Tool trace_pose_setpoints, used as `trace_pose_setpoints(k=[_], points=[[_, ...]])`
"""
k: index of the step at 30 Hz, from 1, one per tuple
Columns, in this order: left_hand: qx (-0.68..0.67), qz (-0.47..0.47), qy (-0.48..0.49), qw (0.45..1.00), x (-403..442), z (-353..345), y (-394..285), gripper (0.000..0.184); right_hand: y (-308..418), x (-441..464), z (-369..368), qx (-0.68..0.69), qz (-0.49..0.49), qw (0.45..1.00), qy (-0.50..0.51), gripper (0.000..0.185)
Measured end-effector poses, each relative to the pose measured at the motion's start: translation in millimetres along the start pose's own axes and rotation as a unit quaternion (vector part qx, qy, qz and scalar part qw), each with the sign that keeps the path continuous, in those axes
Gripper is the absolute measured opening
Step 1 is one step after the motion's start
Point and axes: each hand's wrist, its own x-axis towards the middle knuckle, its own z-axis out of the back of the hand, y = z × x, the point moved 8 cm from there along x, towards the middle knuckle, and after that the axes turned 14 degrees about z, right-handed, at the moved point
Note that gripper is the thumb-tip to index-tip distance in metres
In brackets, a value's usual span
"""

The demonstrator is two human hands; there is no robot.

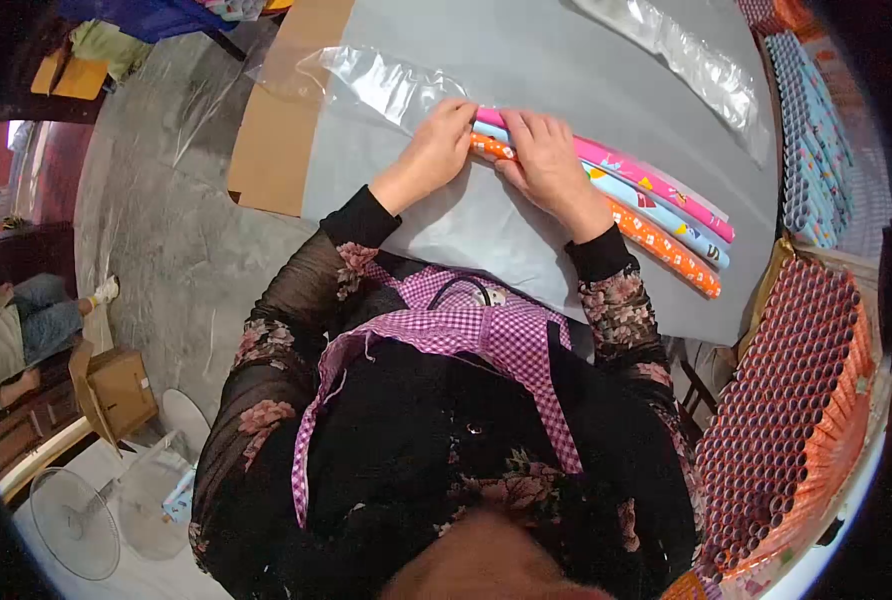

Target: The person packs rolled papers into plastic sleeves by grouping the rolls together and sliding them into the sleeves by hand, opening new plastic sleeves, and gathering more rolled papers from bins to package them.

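I see three rolls (658,211) gathered, right hand (546,168) grasping; lengths outside the plastic sleeve (381,85) by the left hand (436,147), whose grip I can't tell.

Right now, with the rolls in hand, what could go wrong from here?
The pink roll, blue roll and orange roll are round and seem loose beyond the right grip, so their far ends might roll apart. That same grip spans all three, so too firm a squeeze could dent them. The clear bag lies limp by the left grip; its thin film might snag on the roll ends if they meet.
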Motion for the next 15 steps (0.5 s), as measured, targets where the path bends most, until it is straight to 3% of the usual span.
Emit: trace_pose_setpoints(k=[9, 15], points=[[-0.002, -0.003, -0.119, 0.993, -5, 17, -17, 0.011, 3, 5, 0, -0.018, 0.011, 1.000, 0.007, 0.054], [0.026, -0.001, -0.143, 0.989, -13, 23, -29, 0.009, -1, 10, 0, -0.028, 0.028, 0.999, -0.020, 0.048]])
